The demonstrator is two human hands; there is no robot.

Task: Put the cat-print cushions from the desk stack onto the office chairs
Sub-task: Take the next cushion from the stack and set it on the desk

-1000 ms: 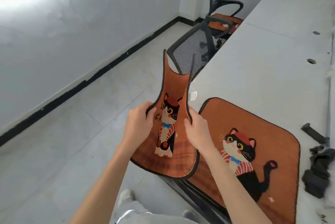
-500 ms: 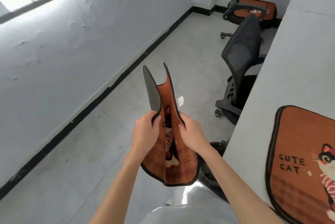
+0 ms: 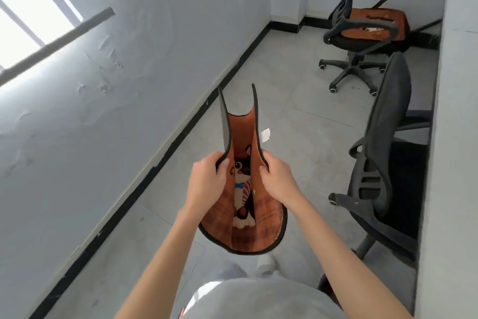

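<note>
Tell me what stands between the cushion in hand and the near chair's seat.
The cushion, held by the left hand and right hand, faces the near chair from behind: its mesh backrest stands between cushion and seat, which sits tucked under the desk. Only bare floor lies before the chair.

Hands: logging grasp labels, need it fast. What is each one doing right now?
Left hand: grips the left edge of the cat-print cushion.
Right hand: grips its right edge.
</note>
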